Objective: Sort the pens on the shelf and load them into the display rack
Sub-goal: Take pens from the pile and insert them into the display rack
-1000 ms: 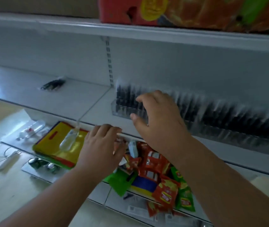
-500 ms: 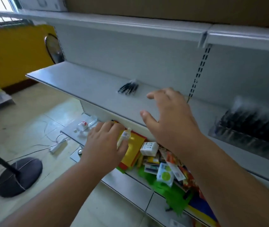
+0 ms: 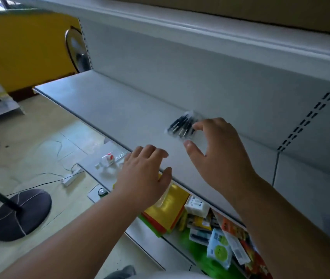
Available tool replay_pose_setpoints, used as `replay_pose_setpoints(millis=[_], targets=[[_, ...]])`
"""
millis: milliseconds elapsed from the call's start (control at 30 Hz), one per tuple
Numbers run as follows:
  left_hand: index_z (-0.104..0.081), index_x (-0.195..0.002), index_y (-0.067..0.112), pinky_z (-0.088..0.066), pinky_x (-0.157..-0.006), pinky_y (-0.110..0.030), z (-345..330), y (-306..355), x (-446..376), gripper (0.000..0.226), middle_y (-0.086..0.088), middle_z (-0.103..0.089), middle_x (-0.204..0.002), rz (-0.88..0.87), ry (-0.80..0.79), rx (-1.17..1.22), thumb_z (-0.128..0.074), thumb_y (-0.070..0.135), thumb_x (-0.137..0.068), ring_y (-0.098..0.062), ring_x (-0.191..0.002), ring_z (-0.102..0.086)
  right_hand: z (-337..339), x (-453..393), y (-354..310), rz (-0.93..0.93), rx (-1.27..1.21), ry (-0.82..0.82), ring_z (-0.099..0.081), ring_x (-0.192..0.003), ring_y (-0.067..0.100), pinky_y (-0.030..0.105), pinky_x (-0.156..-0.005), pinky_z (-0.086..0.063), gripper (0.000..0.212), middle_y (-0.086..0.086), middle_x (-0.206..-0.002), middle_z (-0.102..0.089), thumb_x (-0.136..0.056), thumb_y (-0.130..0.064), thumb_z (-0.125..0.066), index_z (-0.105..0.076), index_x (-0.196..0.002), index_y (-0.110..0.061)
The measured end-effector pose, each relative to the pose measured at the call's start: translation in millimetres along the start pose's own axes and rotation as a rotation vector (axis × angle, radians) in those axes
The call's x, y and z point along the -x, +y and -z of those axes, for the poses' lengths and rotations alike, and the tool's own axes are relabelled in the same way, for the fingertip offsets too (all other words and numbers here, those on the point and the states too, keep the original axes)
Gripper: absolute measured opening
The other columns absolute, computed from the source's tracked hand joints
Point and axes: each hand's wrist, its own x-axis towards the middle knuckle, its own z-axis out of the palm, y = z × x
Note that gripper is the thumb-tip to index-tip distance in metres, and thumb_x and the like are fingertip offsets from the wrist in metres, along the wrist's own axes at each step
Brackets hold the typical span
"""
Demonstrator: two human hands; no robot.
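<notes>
Right hand (image 3: 218, 152): fingers spread and relaxed, thumb apart from them, holding nothing, poised just short of the pens (image 3: 182, 125). Index fingertip appears at or almost at the near end of the bundle; contact cannot be confirmed through motion blur.

Left hand (image 3: 144, 178): released, fingers straight, resting at the front edge of the shelf (image 3: 109, 109); grasps nothing.

Pens: small dark bunch lying flat on the shelf, just beyond and slightly left of the right hand, close to the back panel. Long axis runs diagonally, from near-left to far-right. Exact count unreadable.

Judgement: right hand is clearly nearer and would take the bundle; a pinch across the long axis looks feasible. Left hand is well apart from them.

Display rack: not identifiable in view.
</notes>
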Motion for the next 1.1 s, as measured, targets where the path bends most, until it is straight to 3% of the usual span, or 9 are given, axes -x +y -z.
replay_pose_setpoints(millis=[333,533,767,967,1100], targets=[[-0.055,-0.127,0.023,-0.042,-0.099,-0.04,-31.4,-57.4,-142.7,0.045,0.001,-0.06,-0.121,-0.174,-0.158,0.107,-0.056,0.049,-0.09,-0.025,-0.116,-0.052,-38.5,-38.2,-5.8,-0.268,0.065,0.139,-0.05,-0.11,0.016,0.028,-0.087,-0.04,0.037,-0.001,-0.117,-0.055,-0.089,-0.039,-0.062,-0.058,-0.119,-0.019],[-0.055,-0.13,0.02,-0.038,-0.099,-0.036,-40.7,-73.3,-198.1,0.048,-0.004,-0.055,-0.131,-0.223,-0.316,0.111,-0.053,0.049,-0.091,-0.025,-0.123,-0.045,-57.1,-41.6,-18.6,-0.468,0.071,0.191,-0.049,-0.112,0.012,0.028,-0.087,-0.038,0.038,-0.006,-0.118,-0.053,-0.089,-0.042,-0.057,-0.057,-0.121,-0.021],[-0.056,-0.122,0.013,-0.043,-0.099,-0.04,-43.6,-78.1,-218.7,0.05,-0.01,-0.054,-0.125,-0.279,-0.361,0.031,-0.052,0.048,-0.087,-0.031,-0.119,-0.047,-65.7,-51.9,-25.1,-0.527,0.111,0.25,-0.05,-0.107,0.011,0.029,-0.088,-0.04,0.037,-0.004,-0.116,-0.057,-0.09,-0.038,-0.062,-0.058,-0.121,-0.018],[-0.056,-0.112,0.008,-0.045,-0.08,-0.035,-42.5,-65.4,-230.7,0.047,-0.014,-0.06,-0.111,-0.281,-0.358,-0.1,-0.054,0.047,-0.086,-0.034,-0.107,-0.056,-68.6,-60.0,-25.3,-0.505,0.124,0.269,-0.053,-0.106,0.012,0.03,-0.087,-0.044,0.038,-0.003,-0.116,-0.059,-0.089,-0.036,-0.062,-0.056,-0.121,-0.017],[-0.053,-0.076,0.011,-0.037,-0.054,-0.027,-41.8,-63.2,-238.7,0.03,-0.003,-0.056,-0.074,-0.277,-0.374,-0.128,-0.053,0.04,-0.085,-0.023,-0.068,-0.054,-67.9,-62.1,-24.5,-0.499,0.126,0.267,-0.052,-0.106,0.012,0.03,-0.087,-0.043,0.038,-0.004,-0.116,-0.058,-0.089,-0.036,-0.062,-0.056,-0.122,-0.018]])
